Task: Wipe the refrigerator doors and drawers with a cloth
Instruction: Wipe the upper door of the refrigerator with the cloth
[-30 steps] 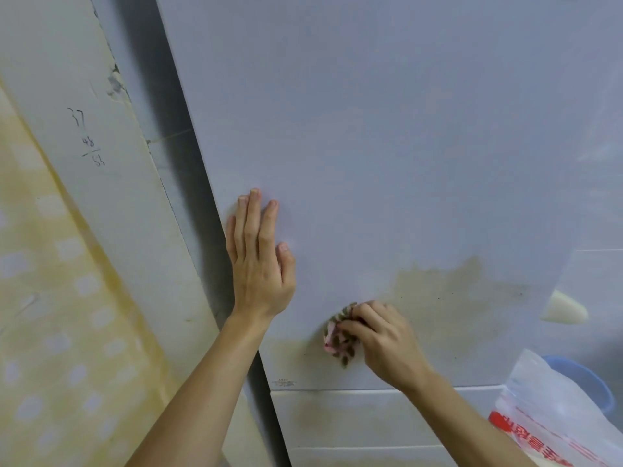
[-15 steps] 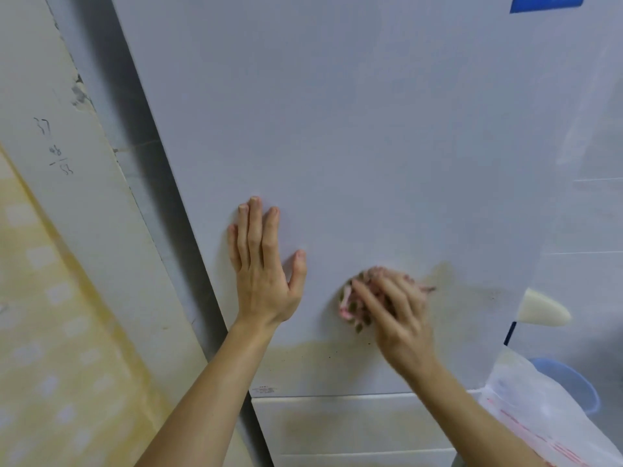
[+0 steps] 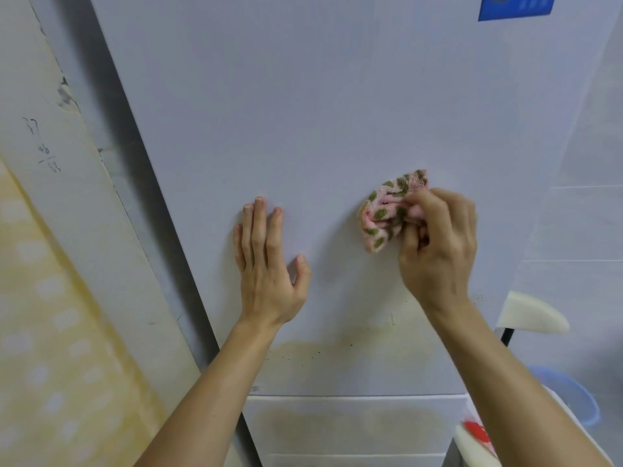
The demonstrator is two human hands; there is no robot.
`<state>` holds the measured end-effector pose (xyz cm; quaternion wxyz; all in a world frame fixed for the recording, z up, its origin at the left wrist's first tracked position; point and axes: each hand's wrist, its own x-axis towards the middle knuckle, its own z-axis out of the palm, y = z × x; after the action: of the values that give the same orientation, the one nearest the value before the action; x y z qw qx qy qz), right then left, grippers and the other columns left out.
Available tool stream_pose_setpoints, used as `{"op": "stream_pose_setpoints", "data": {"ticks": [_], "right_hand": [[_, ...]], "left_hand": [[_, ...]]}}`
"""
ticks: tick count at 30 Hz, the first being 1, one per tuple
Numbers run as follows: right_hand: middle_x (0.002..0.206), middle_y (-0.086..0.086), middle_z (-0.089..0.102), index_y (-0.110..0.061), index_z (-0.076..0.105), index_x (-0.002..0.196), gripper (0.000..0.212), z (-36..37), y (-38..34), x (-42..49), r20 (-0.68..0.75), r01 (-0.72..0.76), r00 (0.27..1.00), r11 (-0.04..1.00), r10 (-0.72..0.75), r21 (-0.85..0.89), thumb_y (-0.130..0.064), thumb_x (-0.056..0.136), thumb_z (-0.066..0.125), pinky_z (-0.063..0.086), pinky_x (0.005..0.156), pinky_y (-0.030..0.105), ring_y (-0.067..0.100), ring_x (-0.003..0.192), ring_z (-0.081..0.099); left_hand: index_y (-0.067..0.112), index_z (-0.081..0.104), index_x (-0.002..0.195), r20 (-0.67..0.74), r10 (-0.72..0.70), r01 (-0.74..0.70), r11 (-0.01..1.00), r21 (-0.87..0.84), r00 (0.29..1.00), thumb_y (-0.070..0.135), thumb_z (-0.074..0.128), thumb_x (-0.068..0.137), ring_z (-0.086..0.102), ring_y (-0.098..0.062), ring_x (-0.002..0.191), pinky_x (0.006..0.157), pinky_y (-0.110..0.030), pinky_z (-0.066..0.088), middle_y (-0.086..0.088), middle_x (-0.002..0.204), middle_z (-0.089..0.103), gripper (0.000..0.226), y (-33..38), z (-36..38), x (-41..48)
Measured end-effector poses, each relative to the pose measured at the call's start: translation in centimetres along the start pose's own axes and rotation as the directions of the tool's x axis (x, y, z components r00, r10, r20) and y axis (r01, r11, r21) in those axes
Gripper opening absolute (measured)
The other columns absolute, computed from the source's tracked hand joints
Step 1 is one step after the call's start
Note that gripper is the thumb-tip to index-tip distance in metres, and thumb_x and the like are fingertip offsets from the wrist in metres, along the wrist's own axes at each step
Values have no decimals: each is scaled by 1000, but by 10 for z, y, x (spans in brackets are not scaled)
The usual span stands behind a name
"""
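Since a second ago the right hand has carried the cloth up the refrigerator door, from the top edge of the yellow-brown stain to cleaner white panel well above it. The cloth is bunched into a wad. The fingers curl round its right side and pinch it against the door, probably so a thick pad takes the pressure of the stroke. The wrist is bent and the forearm rises steeply from below the stain's right end.

The left hand lies flat on the door just above the stain's left end. Its fingers are straight and close together, pointing up, and the thumb is splayed out to the side. It holds nothing and most likely steadies the door and the person's lean. The stain itself looks largely unwiped, as does the discoloured drawer directly below it.
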<state>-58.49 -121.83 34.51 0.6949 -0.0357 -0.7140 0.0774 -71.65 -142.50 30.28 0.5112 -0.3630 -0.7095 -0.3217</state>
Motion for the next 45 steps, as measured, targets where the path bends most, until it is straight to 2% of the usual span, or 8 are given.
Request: {"op": "stream_pose_setpoints", "data": {"ticks": [10, 17, 21, 25, 30, 36, 39, 45], "right_hand": [[107, 9, 73, -5, 77, 96, 34, -37, 24, -157, 530, 149, 834, 988, -150, 45, 9, 88, 47, 54, 66, 42, 36, 86, 69], [110, 8, 67, -11, 79, 107, 27, -51, 51, -14, 70, -9, 997, 996, 15, -85, 3, 91, 64, 45, 87, 41, 31, 99, 56], [105, 15, 61, -6, 77, 112, 28, -47, 57, -14, 22, -83, 996, 995, 85, -55, 9, 90, 67, 41, 89, 19, 28, 97, 54], [90, 15, 62, -2, 80, 102, 29, -57, 66, -109, 253, -57, 965, 998, 65, -40, 15, 79, 74, 50, 69, 39, 30, 83, 55], [87, 8, 64, -9, 80, 88, 42, -80, 77, -160, 663, 46, 746, 999, -51, 26, 20, 59, 88, 52, 53, 38, 30, 72, 62], [101, 15, 70, -11, 82, 110, 34, -82, 85, -47, 205, -6, 979, 998, 19, -64, 7, 87, 63, 46, 82, 28, 33, 92, 58], [108, 12, 66, -9, 80, 113, 36, -80, 100, -6, 12, -88, 996, 990, 90, -107, 12, 91, 60, 36, 94, 15, 34, 97, 55], [84, 12, 55, -1, 79, 90, 27, -93, 114, -125, 194, -76, 976, 987, 102, -138, 17, 81, 60, 47, 69, 42, 32, 80, 50]], "left_hand": [[4, 38, 156, 26, 128, -128, 992, -8, 991, 23, 67, 92, 16, -35, 162, 131, -51, 18, -18, 168, 29, 73, 34, 15, -6], [6, 41, 158, 35, 65, -67, 997, 38, 997, 24, 66, 88, 13, -36, 163, 131, -53, 12, -18, 171, 26, 76, 52, 23, -7], [4, 34, 160, 33, 48, -49, 998, 38, 998, 25, 66, 86, 11, -37, 163, 131, -55, 11, -16, 173, 22, 83, 57, 31, -10], [2, 32, 160, 26, 25, -26, 999, 42, 999, 24, 67, 84, 9, -37, 163, 131, -57, 9, -17, 173, 21, 87, 60, 36, -12], [1, 32, 158, 2, -2, 2, 999, 44, 1000, 24, 67, 80, 6, -35, 164, 131, -57, 6, -21, 171, 23, 89, 65, 40, -11], [8, 34, 158, -19, 19, -17, 998, 56, 1000, 21, 64, 79, 6, -33, 164, 130, -57, 6, -19, 170, 22, 86, 72, 44, -9], [8, 34, 158, -21, 21, -20, 998, 59, 1000, 19, 63, 78, 7, -33, 164, 130, -57, 7, -19, 170, 22, 86, 74, 45, -9], [9, 34, 158, -24, 17, -16, 998, 64, 1000, 19, 63, 76, 7, -33, 164, 130, -58, 7, -18, 170, 22, 88, 74, 46, -9]]}}
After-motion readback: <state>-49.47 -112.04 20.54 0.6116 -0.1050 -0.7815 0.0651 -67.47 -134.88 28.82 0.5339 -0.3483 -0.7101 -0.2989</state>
